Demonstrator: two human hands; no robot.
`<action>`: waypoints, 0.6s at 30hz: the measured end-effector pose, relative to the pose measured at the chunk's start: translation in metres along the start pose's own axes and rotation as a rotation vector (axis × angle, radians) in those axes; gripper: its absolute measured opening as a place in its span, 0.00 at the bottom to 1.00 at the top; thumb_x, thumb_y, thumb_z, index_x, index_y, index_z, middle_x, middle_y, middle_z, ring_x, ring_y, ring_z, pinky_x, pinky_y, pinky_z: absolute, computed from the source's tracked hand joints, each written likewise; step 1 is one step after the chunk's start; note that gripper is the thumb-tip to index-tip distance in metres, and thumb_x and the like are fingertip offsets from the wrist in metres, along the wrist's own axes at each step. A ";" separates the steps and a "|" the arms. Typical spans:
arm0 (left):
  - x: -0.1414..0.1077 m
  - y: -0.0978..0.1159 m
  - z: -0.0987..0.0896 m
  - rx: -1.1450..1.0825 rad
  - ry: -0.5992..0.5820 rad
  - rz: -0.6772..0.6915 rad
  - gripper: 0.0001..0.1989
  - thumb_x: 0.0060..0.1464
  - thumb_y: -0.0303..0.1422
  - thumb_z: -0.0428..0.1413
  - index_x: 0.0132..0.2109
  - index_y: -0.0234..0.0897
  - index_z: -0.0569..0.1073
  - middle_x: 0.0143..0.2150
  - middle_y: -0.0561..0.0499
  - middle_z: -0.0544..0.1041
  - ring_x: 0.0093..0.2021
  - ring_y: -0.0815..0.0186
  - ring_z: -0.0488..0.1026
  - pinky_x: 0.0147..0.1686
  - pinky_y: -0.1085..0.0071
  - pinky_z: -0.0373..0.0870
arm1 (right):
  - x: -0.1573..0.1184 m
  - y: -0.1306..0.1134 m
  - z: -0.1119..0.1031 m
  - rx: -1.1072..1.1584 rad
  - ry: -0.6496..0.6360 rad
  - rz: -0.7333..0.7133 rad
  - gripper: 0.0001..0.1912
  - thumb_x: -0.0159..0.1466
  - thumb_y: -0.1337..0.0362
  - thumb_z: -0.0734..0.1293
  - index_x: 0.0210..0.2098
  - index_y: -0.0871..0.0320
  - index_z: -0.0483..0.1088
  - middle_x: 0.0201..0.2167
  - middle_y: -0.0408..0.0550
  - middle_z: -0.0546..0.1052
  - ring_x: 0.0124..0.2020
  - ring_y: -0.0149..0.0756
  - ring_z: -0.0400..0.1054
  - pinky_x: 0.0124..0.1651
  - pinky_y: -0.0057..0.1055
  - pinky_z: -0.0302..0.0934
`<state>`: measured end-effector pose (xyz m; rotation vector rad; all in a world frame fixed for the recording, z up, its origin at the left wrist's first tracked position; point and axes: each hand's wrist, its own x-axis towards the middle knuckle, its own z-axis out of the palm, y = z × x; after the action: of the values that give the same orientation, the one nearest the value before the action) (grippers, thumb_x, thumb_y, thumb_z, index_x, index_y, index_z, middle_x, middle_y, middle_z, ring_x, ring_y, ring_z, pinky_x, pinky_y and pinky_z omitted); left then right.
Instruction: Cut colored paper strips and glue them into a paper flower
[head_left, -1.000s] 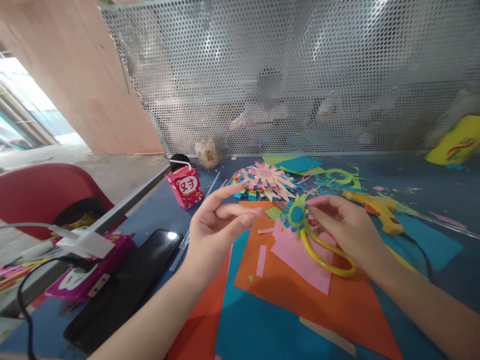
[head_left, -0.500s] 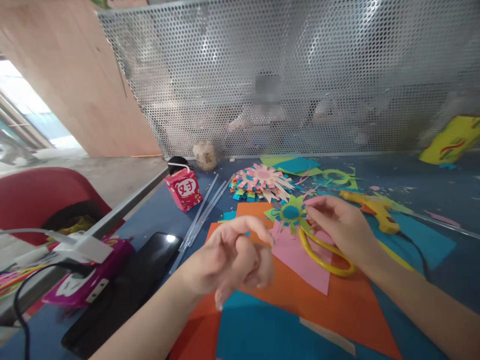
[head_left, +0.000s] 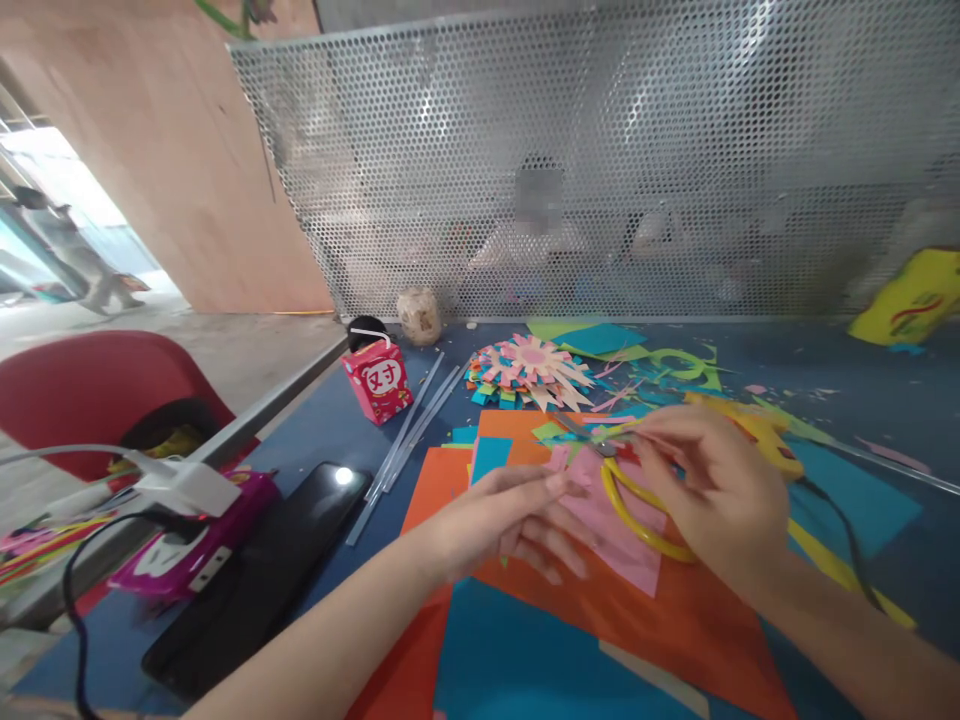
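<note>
My left hand (head_left: 517, 520) hovers over the orange paper (head_left: 720, 620) with its fingers apart and nothing in it. My right hand (head_left: 720, 480) pinches the green paper flower (head_left: 619, 431), which is tilted nearly edge-on. Just beneath lie yellow-handled scissors (head_left: 645, 520), partly over the pink paper (head_left: 637, 565). A blue sheet (head_left: 525, 650) is nearest to me. Beyond the hands sits a pile of fringed paper flowers (head_left: 532, 360) in pink, blue and cream.
A yellow glue gun (head_left: 780, 450) lies at the right. Clear sticks (head_left: 412, 430), a red drink box (head_left: 379, 382), a black phone (head_left: 255, 580) and a purple power strip (head_left: 195, 540) are at the left. A perforated metal screen (head_left: 450, 150) stands behind.
My left hand has opened from a loose curl and moved slightly right. My right hand has turned the green flower from facing the camera to nearly edge-on. A walking person now shows at far left.
</note>
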<state>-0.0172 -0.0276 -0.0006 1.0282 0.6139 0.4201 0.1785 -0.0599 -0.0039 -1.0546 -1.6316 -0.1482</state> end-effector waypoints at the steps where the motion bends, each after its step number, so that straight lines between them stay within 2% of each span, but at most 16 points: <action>1: 0.000 -0.001 0.003 -0.028 -0.031 0.026 0.22 0.45 0.48 0.59 0.40 0.33 0.71 0.35 0.41 0.78 0.31 0.61 0.77 0.27 0.71 0.71 | -0.001 -0.001 -0.002 -0.032 -0.040 -0.140 0.08 0.59 0.73 0.64 0.36 0.53 0.66 0.30 0.45 0.73 0.34 0.33 0.71 0.36 0.29 0.68; 3: 0.000 -0.002 0.007 -0.120 -0.076 0.103 0.23 0.43 0.47 0.61 0.38 0.33 0.71 0.35 0.41 0.78 0.33 0.59 0.78 0.27 0.71 0.72 | -0.002 -0.002 -0.006 -0.075 -0.145 -0.377 0.12 0.58 0.74 0.64 0.40 0.54 0.67 0.32 0.46 0.74 0.36 0.34 0.71 0.39 0.31 0.69; 6: -0.002 0.001 0.007 -0.244 -0.021 0.190 0.19 0.41 0.40 0.65 0.38 0.34 0.71 0.28 0.48 0.77 0.26 0.63 0.77 0.24 0.73 0.72 | -0.003 -0.003 -0.009 -0.097 -0.259 -0.559 0.13 0.60 0.73 0.63 0.44 0.57 0.67 0.35 0.49 0.76 0.39 0.37 0.72 0.43 0.35 0.69; 8: -0.003 0.003 0.006 -0.262 0.060 0.206 0.16 0.40 0.33 0.66 0.37 0.34 0.71 0.26 0.52 0.76 0.23 0.67 0.75 0.25 0.73 0.74 | -0.003 -0.003 -0.010 -0.106 -0.297 -0.621 0.12 0.60 0.73 0.61 0.43 0.58 0.67 0.34 0.50 0.77 0.39 0.38 0.72 0.44 0.37 0.69; 10: -0.003 0.004 0.006 -0.250 0.116 0.200 0.15 0.40 0.27 0.65 0.38 0.33 0.72 0.29 0.51 0.77 0.25 0.68 0.76 0.28 0.71 0.76 | -0.003 -0.002 -0.009 -0.121 -0.315 -0.674 0.11 0.61 0.75 0.59 0.41 0.60 0.67 0.33 0.51 0.77 0.37 0.38 0.72 0.44 0.38 0.69; 13: -0.001 0.002 0.006 -0.228 0.170 0.198 0.17 0.40 0.25 0.65 0.39 0.32 0.72 0.32 0.50 0.77 0.27 0.69 0.75 0.28 0.72 0.76 | -0.002 -0.002 -0.007 -0.173 -0.334 -0.726 0.12 0.62 0.75 0.56 0.40 0.61 0.67 0.33 0.52 0.77 0.36 0.38 0.72 0.44 0.38 0.69; 18: 0.003 0.001 0.005 -0.156 0.312 0.235 0.16 0.39 0.24 0.66 0.37 0.31 0.70 0.30 0.51 0.77 0.25 0.72 0.74 0.26 0.76 0.75 | 0.005 0.003 -0.003 -0.288 -0.321 -0.702 0.07 0.60 0.73 0.61 0.38 0.60 0.66 0.32 0.50 0.77 0.36 0.37 0.71 0.41 0.34 0.68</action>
<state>-0.0120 -0.0283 0.0013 0.8942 0.7270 0.8335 0.1831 -0.0572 0.0004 -0.6886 -2.2741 -0.7253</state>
